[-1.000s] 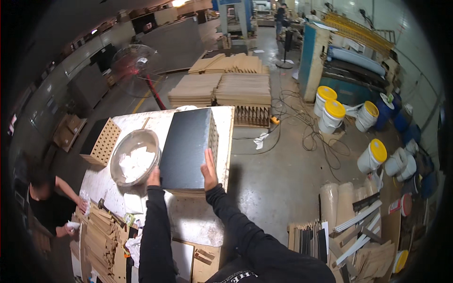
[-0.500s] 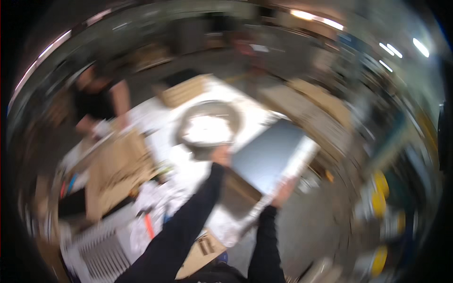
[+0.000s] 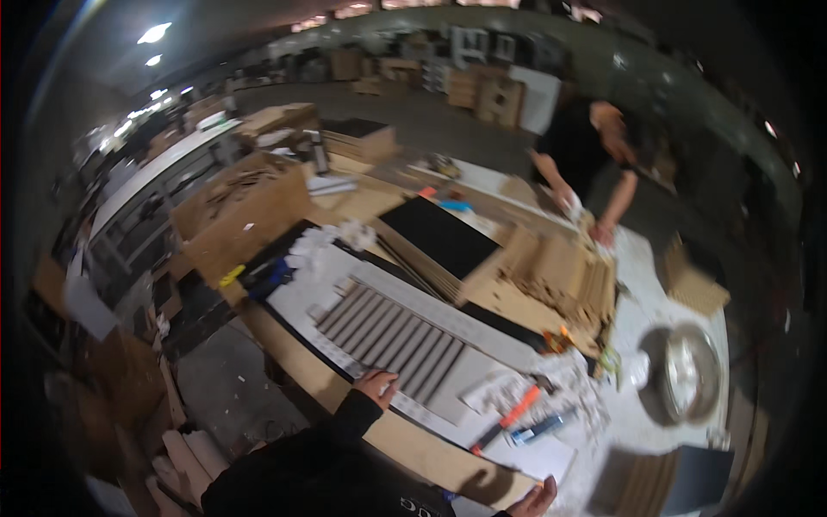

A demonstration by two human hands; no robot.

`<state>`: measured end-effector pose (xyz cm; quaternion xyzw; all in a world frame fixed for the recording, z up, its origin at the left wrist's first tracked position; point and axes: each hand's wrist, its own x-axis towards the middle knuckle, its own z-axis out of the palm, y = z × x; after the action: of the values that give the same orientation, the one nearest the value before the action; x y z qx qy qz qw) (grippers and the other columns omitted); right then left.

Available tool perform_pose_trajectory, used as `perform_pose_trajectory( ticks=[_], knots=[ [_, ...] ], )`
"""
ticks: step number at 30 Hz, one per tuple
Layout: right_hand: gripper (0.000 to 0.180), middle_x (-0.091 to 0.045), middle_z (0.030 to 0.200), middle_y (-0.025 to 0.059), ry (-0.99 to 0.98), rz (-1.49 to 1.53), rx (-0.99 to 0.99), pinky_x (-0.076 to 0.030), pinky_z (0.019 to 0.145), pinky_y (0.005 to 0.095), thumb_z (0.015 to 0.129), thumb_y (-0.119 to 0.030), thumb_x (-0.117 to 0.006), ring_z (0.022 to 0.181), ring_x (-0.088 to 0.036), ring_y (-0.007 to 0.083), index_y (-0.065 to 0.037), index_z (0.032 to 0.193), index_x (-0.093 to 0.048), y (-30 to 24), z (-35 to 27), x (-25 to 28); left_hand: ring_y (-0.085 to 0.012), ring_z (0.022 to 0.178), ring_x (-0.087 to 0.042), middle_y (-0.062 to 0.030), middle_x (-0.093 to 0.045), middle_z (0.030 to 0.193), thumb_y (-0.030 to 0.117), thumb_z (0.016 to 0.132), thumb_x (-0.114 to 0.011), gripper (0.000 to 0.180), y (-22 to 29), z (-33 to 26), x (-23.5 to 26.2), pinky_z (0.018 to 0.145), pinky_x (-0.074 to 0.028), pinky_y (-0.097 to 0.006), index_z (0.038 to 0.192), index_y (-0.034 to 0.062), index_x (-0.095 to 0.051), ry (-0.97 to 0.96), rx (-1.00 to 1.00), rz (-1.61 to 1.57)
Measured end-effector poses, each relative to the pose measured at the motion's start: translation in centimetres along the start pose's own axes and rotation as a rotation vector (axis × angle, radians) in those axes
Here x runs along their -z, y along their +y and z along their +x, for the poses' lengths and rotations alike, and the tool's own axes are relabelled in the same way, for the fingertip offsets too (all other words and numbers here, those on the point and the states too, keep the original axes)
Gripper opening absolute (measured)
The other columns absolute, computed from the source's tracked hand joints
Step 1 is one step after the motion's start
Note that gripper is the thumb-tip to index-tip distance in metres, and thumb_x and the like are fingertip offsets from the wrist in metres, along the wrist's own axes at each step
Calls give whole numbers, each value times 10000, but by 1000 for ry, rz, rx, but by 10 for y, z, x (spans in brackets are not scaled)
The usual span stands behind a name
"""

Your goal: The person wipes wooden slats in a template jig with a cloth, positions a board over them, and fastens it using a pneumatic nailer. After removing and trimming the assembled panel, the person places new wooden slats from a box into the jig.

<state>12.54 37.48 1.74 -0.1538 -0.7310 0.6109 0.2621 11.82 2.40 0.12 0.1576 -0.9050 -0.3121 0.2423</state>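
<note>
My left hand (image 3: 376, 388) is at the near edge of a white board (image 3: 297, 297), beside a row of narrow grey-and-white slats (image 3: 401, 340). Its fingers look loosely bent, with nothing visible in them. Low in the picture, my right hand (image 3: 536, 500) hovers by the table's near edge with fingers apart and empty. Close to it lie an orange-handled tool (image 3: 508, 418) and a blue-grey tube-shaped tool (image 3: 543, 426) on crumpled white paper (image 3: 573, 392). At the lower right rests a stack of brown boards (image 3: 650, 482) with a dark top panel (image 3: 702, 482).
Across the table a person (image 3: 586, 155) in dark clothes handles something white. Black-topped boards (image 3: 439, 237) and brown boards (image 3: 551, 267) lie between us. A round metal basin (image 3: 693, 375) stands at right. A large cardboard box (image 3: 241, 202) stands at left.
My view has swung left. Both hands have let go of the dark-topped boards, which now rest at lower right. My left hand has moved to the slatted white board.
</note>
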Motion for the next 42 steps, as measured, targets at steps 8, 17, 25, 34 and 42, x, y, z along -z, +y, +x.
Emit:
perform_pose_trajectory(
  ticks=[8,17,25,34,42],
  knots=[
    [563,-356,1312,157,-502,-818,647,-205,1004,497,691,-218,-571,1237,-281,341,-98,1223,-430,55,2,-199,-287,832,-570,-149,-587,878,191,754,-606,221,-158,-21,117,737,-462,-373,948,86,-597,140,216,-189],
    [469,-477,1156,169,-470,-1123,428,-321,947,401,662,-31,-530,1115,-414,322,-67,1128,-496,28,19,-164,-218,653,-604,-136,-584,839,188,763,-589,197,-276,-58,216,599,-483,-294,912,61,-609,192,366,-85],
    [328,-517,946,149,-403,-436,733,-376,846,371,643,73,-475,916,-501,312,9,961,-524,-35,-18,-312,-113,687,-554,-77,-596,763,87,779,-577,131,-304,21,285,593,-454,-258,885,12,-597,347,435,-277],
    [224,-560,1046,141,-541,-270,520,-410,877,388,773,-16,-548,1050,-475,252,22,993,-569,-102,-135,-379,-273,797,-565,-144,-575,816,191,745,-594,160,-474,251,534,695,-474,-334,819,53,-564,635,66,503],
    [233,-596,951,111,-403,-443,711,-417,845,345,713,22,-552,946,-534,249,-50,928,-604,-134,-215,-393,-302,1163,-385,-202,-304,1289,332,578,-747,773,-659,345,589,949,-376,-364,1199,27,-403,192,1168,448]
  ],
)
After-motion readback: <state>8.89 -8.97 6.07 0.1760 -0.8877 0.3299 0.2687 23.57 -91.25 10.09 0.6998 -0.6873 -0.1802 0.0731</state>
